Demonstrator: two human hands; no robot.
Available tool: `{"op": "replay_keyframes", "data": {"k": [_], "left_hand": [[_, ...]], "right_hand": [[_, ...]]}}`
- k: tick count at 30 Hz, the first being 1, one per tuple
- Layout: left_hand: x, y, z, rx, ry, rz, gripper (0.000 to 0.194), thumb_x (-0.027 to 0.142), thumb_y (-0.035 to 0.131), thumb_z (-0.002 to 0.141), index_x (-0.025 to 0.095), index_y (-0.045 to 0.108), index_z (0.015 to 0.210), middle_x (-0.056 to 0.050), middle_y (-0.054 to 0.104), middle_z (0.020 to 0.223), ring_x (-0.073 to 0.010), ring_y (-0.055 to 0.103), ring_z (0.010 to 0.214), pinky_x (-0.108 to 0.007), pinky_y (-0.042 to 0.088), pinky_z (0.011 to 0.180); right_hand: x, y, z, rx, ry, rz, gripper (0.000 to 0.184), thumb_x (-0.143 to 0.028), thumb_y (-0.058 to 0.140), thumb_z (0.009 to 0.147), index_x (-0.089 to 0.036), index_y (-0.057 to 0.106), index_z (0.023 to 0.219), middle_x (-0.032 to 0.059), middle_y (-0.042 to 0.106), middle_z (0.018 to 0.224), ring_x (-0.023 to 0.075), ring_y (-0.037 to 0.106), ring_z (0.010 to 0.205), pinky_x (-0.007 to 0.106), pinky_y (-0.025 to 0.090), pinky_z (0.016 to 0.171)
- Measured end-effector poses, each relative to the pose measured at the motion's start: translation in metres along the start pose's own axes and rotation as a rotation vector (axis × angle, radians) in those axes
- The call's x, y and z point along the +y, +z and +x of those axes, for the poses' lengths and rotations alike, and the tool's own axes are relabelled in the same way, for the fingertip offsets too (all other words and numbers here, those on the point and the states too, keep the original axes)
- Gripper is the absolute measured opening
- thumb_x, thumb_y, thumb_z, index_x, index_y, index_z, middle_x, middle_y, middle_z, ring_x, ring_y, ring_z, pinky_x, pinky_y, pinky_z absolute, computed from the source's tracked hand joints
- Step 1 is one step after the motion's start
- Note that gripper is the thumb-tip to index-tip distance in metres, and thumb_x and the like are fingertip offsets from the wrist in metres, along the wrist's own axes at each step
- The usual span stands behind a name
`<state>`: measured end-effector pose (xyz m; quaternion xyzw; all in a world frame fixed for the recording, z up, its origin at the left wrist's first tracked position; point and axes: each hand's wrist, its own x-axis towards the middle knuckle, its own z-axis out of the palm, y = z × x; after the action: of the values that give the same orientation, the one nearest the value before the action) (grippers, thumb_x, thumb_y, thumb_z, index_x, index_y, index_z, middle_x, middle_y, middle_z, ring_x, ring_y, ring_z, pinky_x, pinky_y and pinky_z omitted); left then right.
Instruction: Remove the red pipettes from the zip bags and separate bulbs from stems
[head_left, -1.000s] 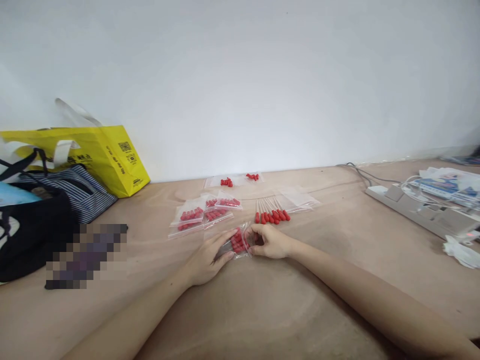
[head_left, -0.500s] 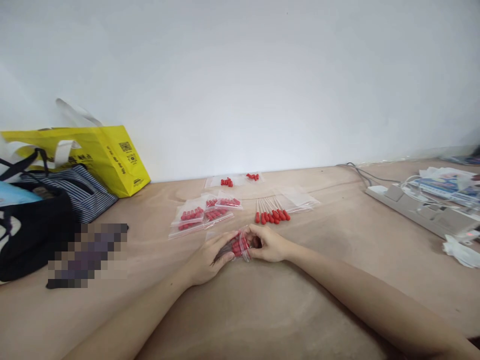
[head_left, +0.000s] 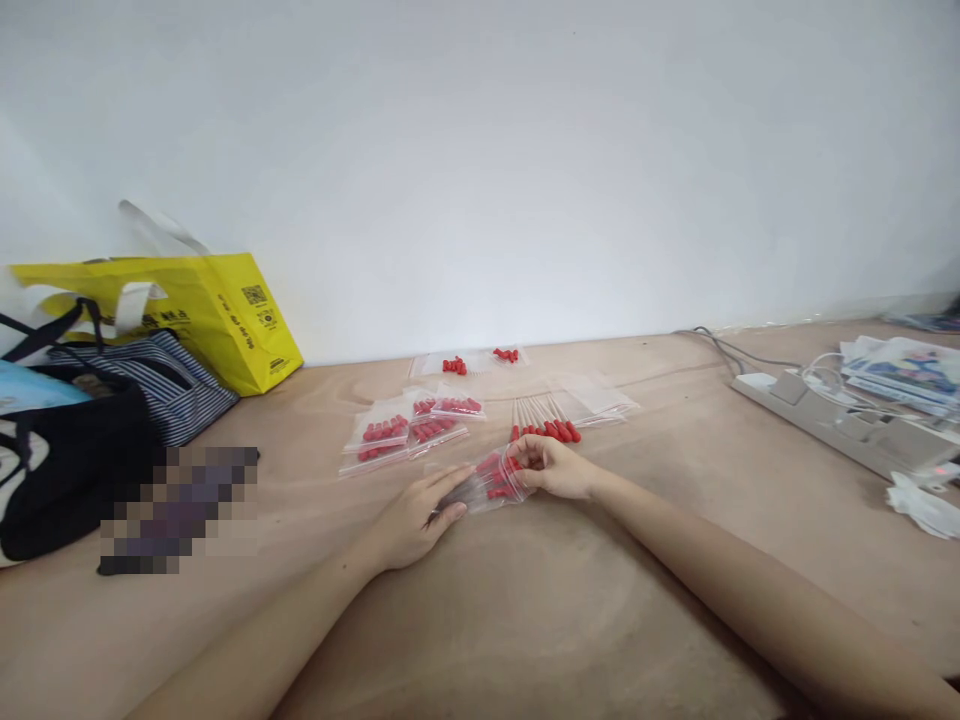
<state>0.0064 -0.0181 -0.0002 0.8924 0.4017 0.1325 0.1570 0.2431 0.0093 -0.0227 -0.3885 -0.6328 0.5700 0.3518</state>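
A clear zip bag (head_left: 487, 492) holding several red-bulbed droppers lies between my hands at the middle of the table. My left hand (head_left: 420, 515) is closed round the bag's left end, over the droppers' thin stems. At the bag's right end, my right hand (head_left: 556, 468) pinches the edge with the zip strip, beside the red bulbs. Just beyond my right hand, loose droppers (head_left: 564, 430) with pale stems lie in a row, some bulbs partly covered by the hand. Filled zip bags (head_left: 386, 428) overlap to the left of them.
Flat zip bags (head_left: 596, 395) lie behind the loose droppers. More red-bulbed pieces (head_left: 454, 366) rest near the wall. A yellow bag (head_left: 262, 330), a striped pouch (head_left: 180, 385) and a black bag (head_left: 82, 470) stand left. On the right are a power strip (head_left: 840, 415), papers (head_left: 904, 365) and crumpled tissue (head_left: 924, 505).
My right hand has moved slightly right and up, and the bag's zip end is now drawn out flatter, with more of its bulbs showing. The left hand stays about where it was.
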Motion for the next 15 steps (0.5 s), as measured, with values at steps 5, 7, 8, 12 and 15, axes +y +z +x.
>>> {"op": "replay_keyframes", "data": {"k": [5, 7, 8, 12, 15], "left_hand": [[-0.002, 0.001, 0.0, 0.004, -0.006, 0.014, 0.042, 0.033, 0.036, 0.086, 0.023, 0.038, 0.127, -0.004, 0.042, 0.132, -0.02, 0.039, 0.12, -0.04, 0.033, 0.099], [-0.002, 0.001, 0.001, 0.006, 0.005, 0.013, 0.042, 0.032, 0.035, 0.086, 0.023, 0.038, 0.127, -0.004, 0.042, 0.132, -0.0192, 0.039, 0.12, -0.038, 0.033, 0.1], [-0.002, 0.001, 0.001, 0.008, 0.015, 0.01, 0.042, 0.032, 0.035, 0.087, 0.024, 0.037, 0.127, -0.003, 0.041, 0.132, -0.0188, 0.039, 0.12, -0.038, 0.033, 0.1], [-0.002, 0.0, 0.001, 0.014, 0.046, 0.012, 0.04, 0.031, 0.034, 0.088, 0.027, 0.038, 0.127, -0.001, 0.041, 0.133, -0.0181, 0.039, 0.12, -0.037, 0.033, 0.1], [-0.006, -0.002, -0.001, 0.02, 0.035, 0.029, 0.039, 0.03, 0.033, 0.088, 0.029, 0.038, 0.127, -0.001, 0.041, 0.133, -0.018, 0.04, 0.119, -0.038, 0.033, 0.099]], "right_hand": [[-0.001, 0.009, -0.003, -0.025, -0.075, -0.049, 0.037, -0.018, 0.073, 0.049, -0.016, 0.048, 0.077, -0.0045, 0.052, 0.067, 0.008, 0.049, 0.061, 0.021, 0.041, 0.057], [-0.003, 0.013, -0.004, -0.029, -0.106, -0.073, 0.035, -0.018, 0.072, 0.05, -0.017, 0.048, 0.076, -0.0047, 0.052, 0.068, 0.0081, 0.049, 0.062, 0.021, 0.041, 0.057], [-0.004, 0.015, -0.005, -0.031, -0.133, -0.101, 0.032, -0.018, 0.071, 0.053, -0.017, 0.048, 0.075, -0.0049, 0.051, 0.067, 0.0077, 0.048, 0.061, 0.02, 0.04, 0.056], [-0.007, 0.016, -0.005, 0.007, -0.208, -0.208, 0.017, -0.016, 0.064, 0.059, -0.016, 0.049, 0.068, -0.0062, 0.049, 0.061, 0.0059, 0.045, 0.056, 0.019, 0.038, 0.054], [-0.009, 0.007, -0.005, 0.04, -0.103, -0.109, 0.023, -0.018, 0.067, 0.055, -0.016, 0.047, 0.067, -0.0069, 0.05, 0.059, 0.0055, 0.047, 0.053, 0.019, 0.038, 0.051]]}}
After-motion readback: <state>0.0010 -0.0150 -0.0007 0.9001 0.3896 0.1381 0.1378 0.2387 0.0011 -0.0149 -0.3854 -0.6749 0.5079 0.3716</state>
